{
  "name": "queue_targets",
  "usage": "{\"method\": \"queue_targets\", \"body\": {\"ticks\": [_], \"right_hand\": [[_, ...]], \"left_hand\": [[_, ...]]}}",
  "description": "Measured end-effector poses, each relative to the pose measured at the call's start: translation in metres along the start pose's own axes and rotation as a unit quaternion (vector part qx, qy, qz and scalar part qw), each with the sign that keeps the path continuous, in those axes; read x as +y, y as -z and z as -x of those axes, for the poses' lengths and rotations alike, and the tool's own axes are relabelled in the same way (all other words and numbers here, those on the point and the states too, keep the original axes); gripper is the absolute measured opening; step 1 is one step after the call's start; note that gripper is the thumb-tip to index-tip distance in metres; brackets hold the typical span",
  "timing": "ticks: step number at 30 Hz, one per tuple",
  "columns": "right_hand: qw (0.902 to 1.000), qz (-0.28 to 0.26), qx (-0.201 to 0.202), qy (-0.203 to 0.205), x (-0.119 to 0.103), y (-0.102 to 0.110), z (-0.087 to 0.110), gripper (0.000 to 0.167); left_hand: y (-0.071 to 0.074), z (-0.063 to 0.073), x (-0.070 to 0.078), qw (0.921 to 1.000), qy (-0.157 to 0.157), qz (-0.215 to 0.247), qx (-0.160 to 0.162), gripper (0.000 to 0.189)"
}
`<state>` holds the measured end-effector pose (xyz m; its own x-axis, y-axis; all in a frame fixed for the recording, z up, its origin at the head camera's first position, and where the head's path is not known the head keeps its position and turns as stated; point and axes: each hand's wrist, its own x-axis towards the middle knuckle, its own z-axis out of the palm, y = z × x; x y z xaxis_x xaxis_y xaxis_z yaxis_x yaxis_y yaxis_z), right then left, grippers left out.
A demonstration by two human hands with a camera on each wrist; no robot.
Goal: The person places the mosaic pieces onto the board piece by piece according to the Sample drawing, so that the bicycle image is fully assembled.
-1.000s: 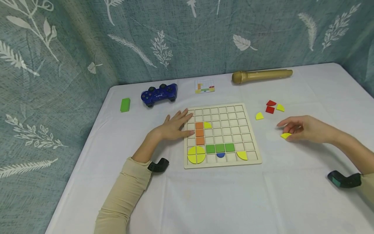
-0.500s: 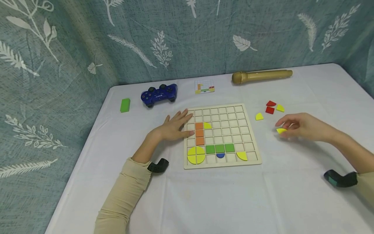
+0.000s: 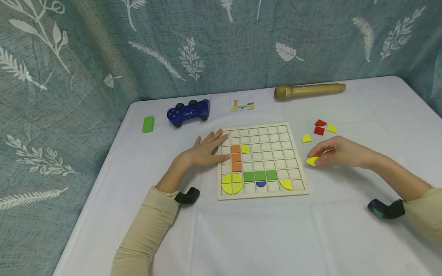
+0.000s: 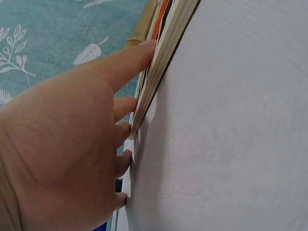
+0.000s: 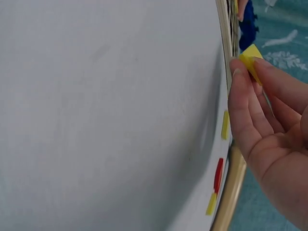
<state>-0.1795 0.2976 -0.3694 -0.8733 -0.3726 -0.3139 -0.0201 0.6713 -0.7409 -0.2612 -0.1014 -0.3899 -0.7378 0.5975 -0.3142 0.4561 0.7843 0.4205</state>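
Note:
A pale wooden grid board (image 3: 266,147) lies on the white table with orange squares (image 3: 236,157), green squares (image 3: 260,175), a blue half-round piece (image 3: 261,184) and several yellow quarter-circle pieces in its cells. My left hand (image 3: 205,151) rests with spread fingers on the board's left edge; in the left wrist view its thumb (image 4: 132,60) lies over the rim. Just off the board's right edge, my right hand (image 3: 335,151) pinches a yellow quarter-circle piece (image 3: 312,161) between thumb and fingertips. The right wrist view shows that yellow piece (image 5: 250,60) tilted in the pinch.
Right of the board lie two loose yellow quarter-circles, one being the nearer piece (image 3: 306,138), a red square (image 3: 319,131) and a red quarter-circle (image 3: 320,122). Behind are a pattern card (image 3: 242,102), a gold microphone (image 3: 309,91), a blue game controller (image 3: 188,112) and a green block (image 3: 148,124).
My right hand has moved left toward the board, carrying the yellow quarter-circle piece with it. The left hand and the pieces on the board have stayed where they were.

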Motion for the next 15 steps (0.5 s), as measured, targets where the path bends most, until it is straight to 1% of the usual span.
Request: {"method": "queue_targets", "body": {"ticks": [4,7,11,15], "right_hand": [[0.9997,-0.003,-0.023,0.009,-0.007,-0.005,-0.002,0.030],[0.9990,-0.022,-0.036,0.014,-0.012,-0.009,-0.005,0.030],[0.9976,-0.044,-0.050,0.020,-0.016,-0.015,-0.012,0.027],[0.9963,-0.052,-0.058,0.037,-0.018,-0.023,-0.020,0.025]], "left_hand": [[0.000,0.000,0.001,1.0000,0.001,0.000,0.000,0.079],[0.001,0.000,0.001,1.0000,0.002,0.002,0.000,0.079],[0.001,0.001,0.000,1.0000,0.002,0.003,0.000,0.079],[0.000,0.000,0.000,1.0000,0.000,0.000,0.000,0.079]]}}
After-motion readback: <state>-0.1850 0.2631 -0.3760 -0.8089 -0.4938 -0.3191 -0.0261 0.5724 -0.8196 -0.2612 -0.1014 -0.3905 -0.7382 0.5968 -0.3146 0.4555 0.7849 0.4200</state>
